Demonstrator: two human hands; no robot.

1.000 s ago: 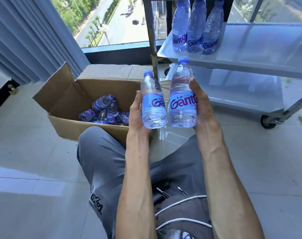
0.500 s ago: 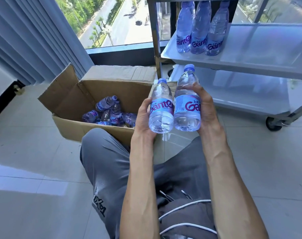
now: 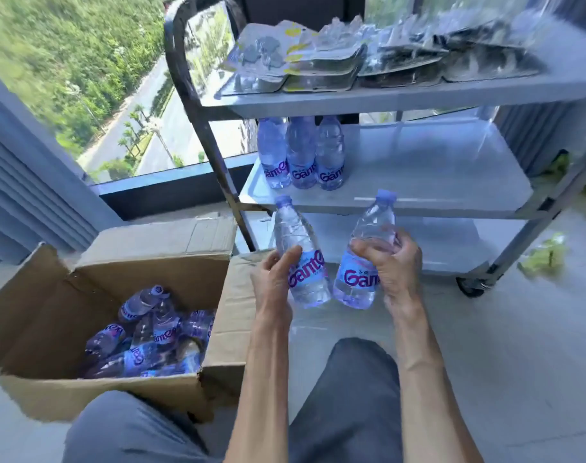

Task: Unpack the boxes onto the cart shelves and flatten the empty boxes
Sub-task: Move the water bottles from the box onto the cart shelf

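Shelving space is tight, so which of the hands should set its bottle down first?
Probably the right hand: its bottle is nearer the middle shelf's bare stretch, beside the three standing bottles.

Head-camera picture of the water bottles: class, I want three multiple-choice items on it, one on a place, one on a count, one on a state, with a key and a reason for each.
1. Where do the standing bottles sit?
A. on the cart's middle shelf
B. on the top shelf
C. on the floor

2. How many bottles stand on that shelf?
A. one
B. three
C. six

3. What state is the cardboard box in?
A. flattened
B. taped shut
C. open, with bottles lying inside

Key:
1 A: they stand at the left end of the middle shelf, under the top shelf of packaged goods.
2 B: three labelled bottles stand side by side.
3 C: its flaps are up and loose bottles lie at the bottom, while the left hand and right hand each have a grip on another bottle.
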